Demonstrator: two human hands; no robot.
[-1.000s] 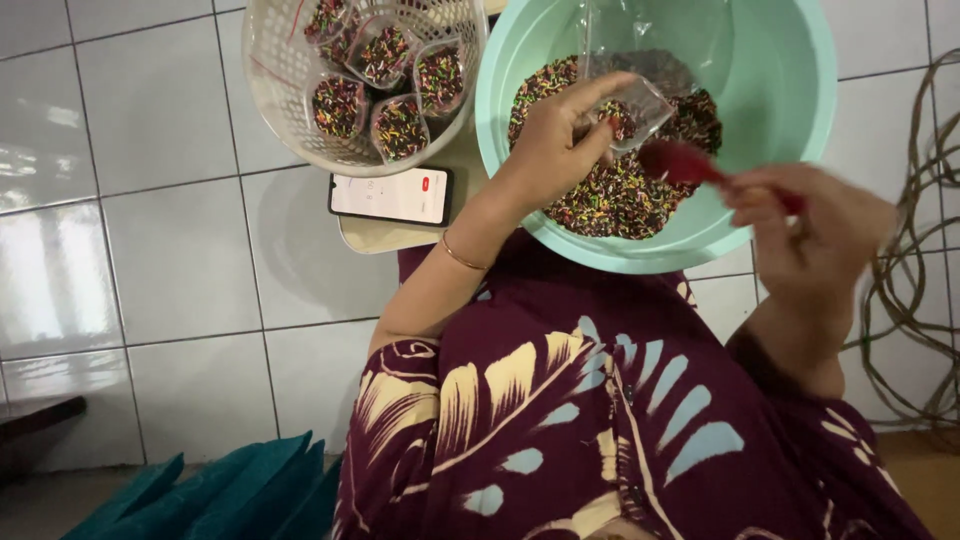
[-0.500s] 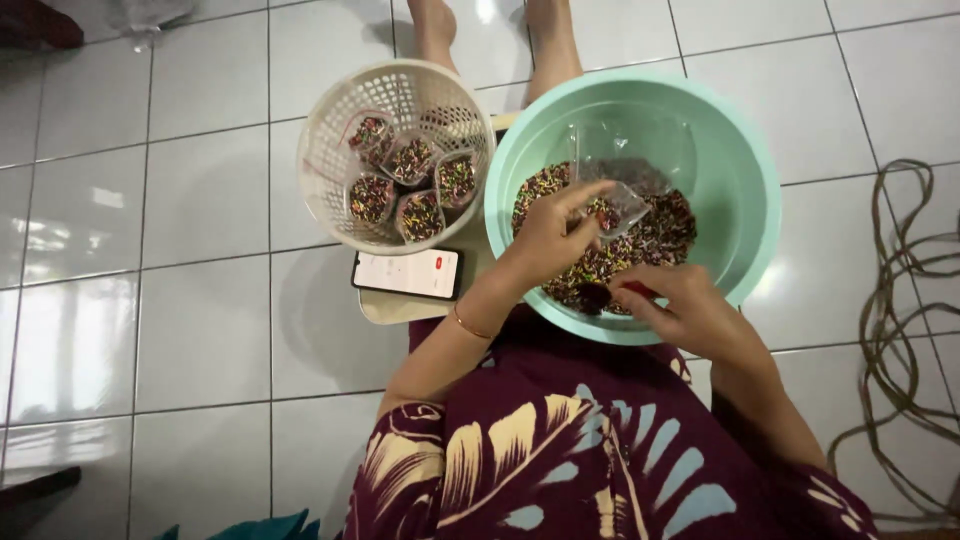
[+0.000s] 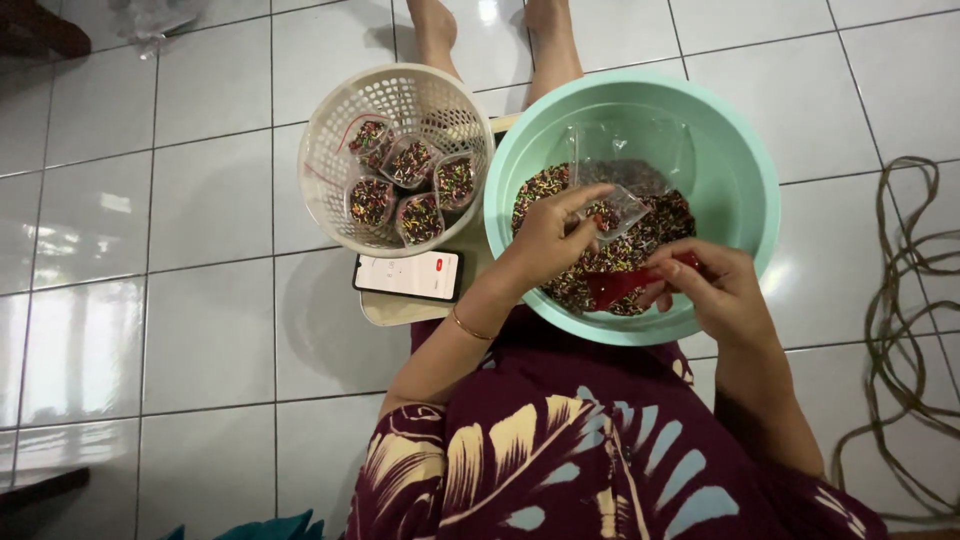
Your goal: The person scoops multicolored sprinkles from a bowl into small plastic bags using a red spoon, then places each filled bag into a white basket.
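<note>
While the person sat on a white tiled floor (image 3: 200, 330) and looked down from above, both hands worked inside a large mint-green bowl (image 3: 745, 175) that held a heap of multicoloured sprinkles (image 3: 640, 250). The left hand (image 3: 550, 235) hovered over the heap, its thumb and fingers pinching the rim of a small clear plastic bag (image 3: 618, 208) and holding its mouth open just above the sprinkles. The right hand (image 3: 715, 290), near the bowl's closer rim, was closed around the handle of a red scoop (image 3: 615, 287), whose head lay low in the sprinkles just beside the bag. To the left of the bowl, touching it or nearly so, stood a cream-coloured plastic basket (image 3: 330, 140) with a lattice wall, holding several small clear bags already filled with sprinkles (image 3: 410, 185). A phone (image 3: 408, 275) with a lit white screen lay flat on a pale board just below the basket. A coil of brown cord (image 3: 905, 330) lay on the tiles at the far right.
</note>
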